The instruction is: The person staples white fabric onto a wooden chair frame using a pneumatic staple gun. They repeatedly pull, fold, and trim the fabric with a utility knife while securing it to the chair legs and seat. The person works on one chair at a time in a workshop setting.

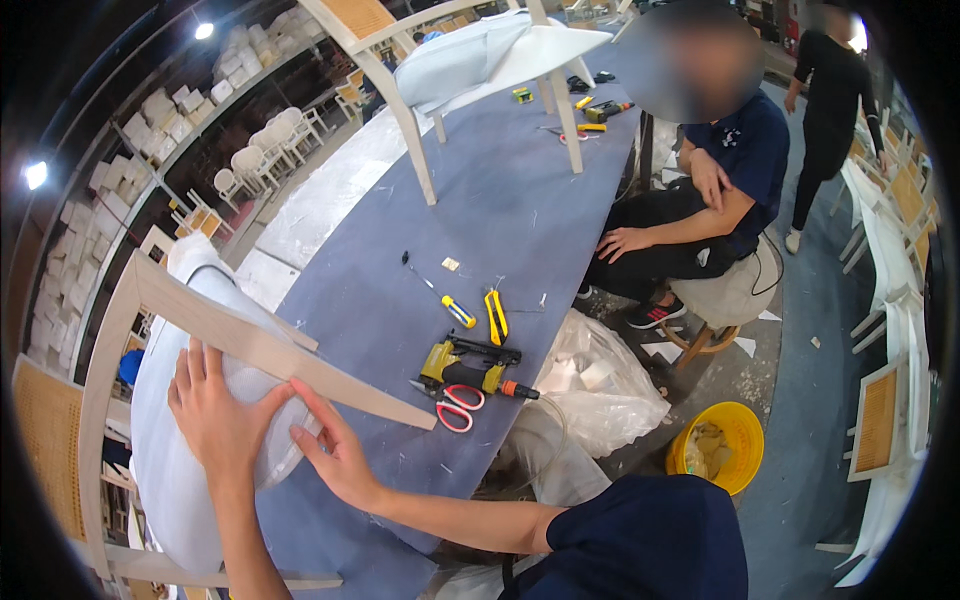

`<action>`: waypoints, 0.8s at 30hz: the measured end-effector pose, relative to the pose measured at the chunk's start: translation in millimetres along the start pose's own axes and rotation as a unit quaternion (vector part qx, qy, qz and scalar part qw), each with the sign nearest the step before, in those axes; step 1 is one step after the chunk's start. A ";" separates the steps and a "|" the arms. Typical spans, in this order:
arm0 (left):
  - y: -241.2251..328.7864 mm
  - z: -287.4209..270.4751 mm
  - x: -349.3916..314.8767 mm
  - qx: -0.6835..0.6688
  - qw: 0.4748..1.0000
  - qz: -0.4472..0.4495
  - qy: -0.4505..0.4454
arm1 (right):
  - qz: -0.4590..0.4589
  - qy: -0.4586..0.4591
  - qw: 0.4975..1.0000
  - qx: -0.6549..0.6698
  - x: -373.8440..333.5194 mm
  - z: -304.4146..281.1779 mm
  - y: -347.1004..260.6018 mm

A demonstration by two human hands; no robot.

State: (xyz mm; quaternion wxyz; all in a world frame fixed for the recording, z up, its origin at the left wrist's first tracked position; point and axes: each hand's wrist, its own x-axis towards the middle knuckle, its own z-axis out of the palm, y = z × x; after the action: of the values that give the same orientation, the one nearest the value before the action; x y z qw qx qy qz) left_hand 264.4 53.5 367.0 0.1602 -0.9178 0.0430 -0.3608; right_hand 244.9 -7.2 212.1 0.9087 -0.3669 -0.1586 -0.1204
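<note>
A pale wooden chair lies tipped on its side at the table's left end. Its padded seat has a whitish cover and faces me. My left hand lies flat on this cover, fingers spread upward beside the chair's leg. At the seat's edge, my right hand pinches the cover between thumb and fingers, its fingertips close to my left thumb. On the table nearby are a yellow-and-black staple gun, red-handled scissors, a screwdriver and yellow cutters.
A second chair stands on the far part of the grey-blue table. A seated person is at the right edge. Below are a plastic bag and a yellow bucket. Another person stands beyond.
</note>
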 end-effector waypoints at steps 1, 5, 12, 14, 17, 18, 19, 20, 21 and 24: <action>-2.8 -1.1 -1.5 0.001 1.000 -0.005 -0.005 | 0.018 0.000 1.000 -0.004 -2.5 2.8 -0.2; -11.6 1.5 -1.0 -0.001 1.000 0.012 -0.004 | -0.008 0.063 0.998 0.002 -2.2 9.7 12.6; -11.4 1.9 3.0 -0.007 1.000 0.018 -0.007 | 0.048 0.089 0.995 -0.020 16.8 -0.2 -13.9; -10.9 0.3 3.1 -0.006 1.000 0.024 -0.004 | 0.075 0.090 0.993 0.027 17.2 -0.5 -13.9; -12.2 3.0 1.6 0.011 0.999 0.029 0.007 | 0.134 0.090 0.983 0.092 15.9 -2.7 -11.4; -11.9 4.1 1.4 0.016 0.999 0.033 0.010 | 0.150 0.092 0.979 0.103 16.2 -3.5 -12.4; -11.3 4.3 1.3 0.022 0.999 0.035 0.013 | 0.167 0.092 0.975 0.113 17.0 -4.6 -14.4; -10.7 4.6 1.3 0.028 0.999 0.038 0.016 | 0.177 0.078 0.974 0.118 18.9 -6.5 -16.4; -10.1 4.8 1.7 0.027 0.999 0.040 0.017 | 0.187 0.065 0.972 0.124 21.2 -8.9 -18.4; -7.9 4.0 3.5 0.027 0.998 0.046 0.023 | 0.199 0.023 0.973 0.112 22.1 -17.6 -16.9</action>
State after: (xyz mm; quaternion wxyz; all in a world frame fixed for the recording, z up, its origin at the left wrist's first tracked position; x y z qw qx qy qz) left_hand 269.4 61.4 369.0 0.2003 -0.9016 0.0790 -0.3752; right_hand 263.1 -33.7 219.1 0.9532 -0.2837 -0.0744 0.0730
